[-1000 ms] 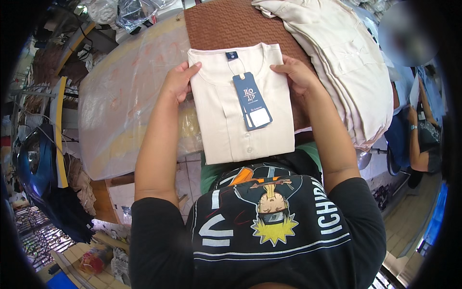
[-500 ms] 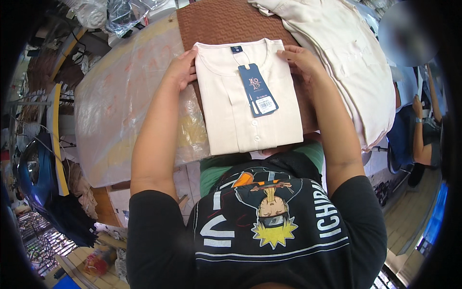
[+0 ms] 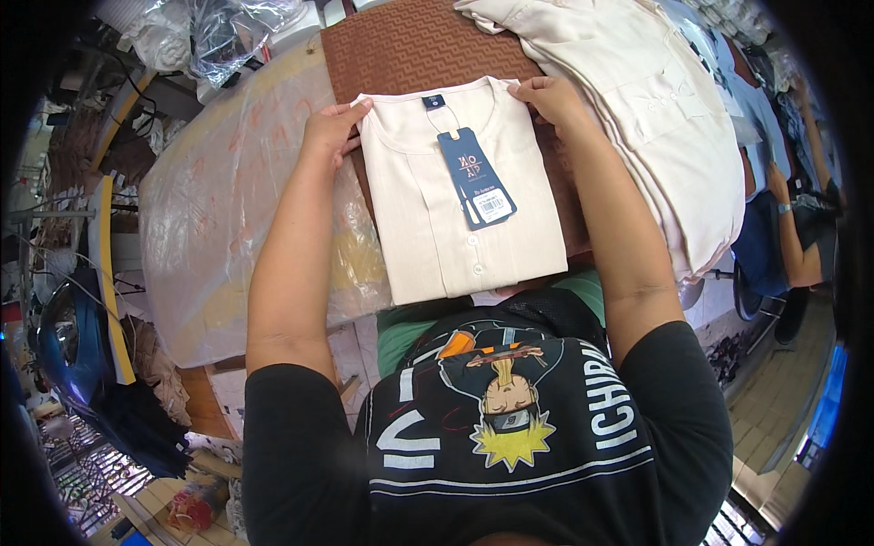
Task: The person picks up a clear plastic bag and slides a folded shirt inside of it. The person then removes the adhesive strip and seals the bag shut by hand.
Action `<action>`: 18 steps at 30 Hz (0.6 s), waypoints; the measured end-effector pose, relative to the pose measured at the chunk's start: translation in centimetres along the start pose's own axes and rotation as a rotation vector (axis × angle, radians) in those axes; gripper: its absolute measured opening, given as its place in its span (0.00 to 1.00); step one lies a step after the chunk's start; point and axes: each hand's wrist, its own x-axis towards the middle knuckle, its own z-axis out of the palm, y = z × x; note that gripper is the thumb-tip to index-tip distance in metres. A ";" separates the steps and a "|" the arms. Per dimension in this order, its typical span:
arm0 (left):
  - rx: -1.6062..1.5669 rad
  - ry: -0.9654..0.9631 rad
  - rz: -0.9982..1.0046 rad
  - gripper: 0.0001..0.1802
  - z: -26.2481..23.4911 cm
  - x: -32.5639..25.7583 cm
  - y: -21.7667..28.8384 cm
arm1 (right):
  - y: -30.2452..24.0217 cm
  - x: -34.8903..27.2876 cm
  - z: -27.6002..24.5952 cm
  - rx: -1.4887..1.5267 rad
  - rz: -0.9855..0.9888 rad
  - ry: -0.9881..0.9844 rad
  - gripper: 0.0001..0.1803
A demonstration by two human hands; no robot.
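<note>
A neatly folded cream shirt (image 3: 414,218) lies in front of me, its collar end away from me and its lower edge hanging toward my lap. A dark blue hang tag (image 3: 471,162) with a white sticker dangles from its neckline by a string, over the button placket. My left hand (image 3: 333,132) pinches the shirt's far left corner between thumb and fingers. At the far right corner, my right hand (image 3: 550,102) grips the fabric the same way. Both hands are closed on the cloth.
Under the shirt is a brown patterned cloth (image 3: 419,41), with a clear plastic-covered surface (image 3: 246,200) on the left. A pile of cream garments (image 3: 646,127) lies at the right. Clear plastic bags (image 3: 232,36) sit at the far left. Another person's arm (image 3: 792,232) shows at the far right.
Both hands have closed their fingertips on the shirt's far corners. The shirt has shifted slightly left and turned a little, and its near edge has come closer to me.
</note>
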 end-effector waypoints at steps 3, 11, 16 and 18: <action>0.047 -0.004 -0.013 0.20 -0.1 0.2 0.2 | 0.3 0.4 -0.3 0.031 0.021 -0.030 0.19; 0.021 -0.044 -0.028 0.19 -0.3 -0.6 0.7 | -2.2 -1.2 -1.2 -0.156 0.022 -0.050 0.19; -0.052 -0.049 -0.031 0.19 -0.7 -0.7 0.8 | -2.4 -2.3 -0.5 -0.449 -0.292 0.089 0.22; -0.038 -0.063 -0.019 0.19 -0.6 -0.6 1.1 | -1.6 -1.3 -0.1 -0.516 -0.333 0.151 0.23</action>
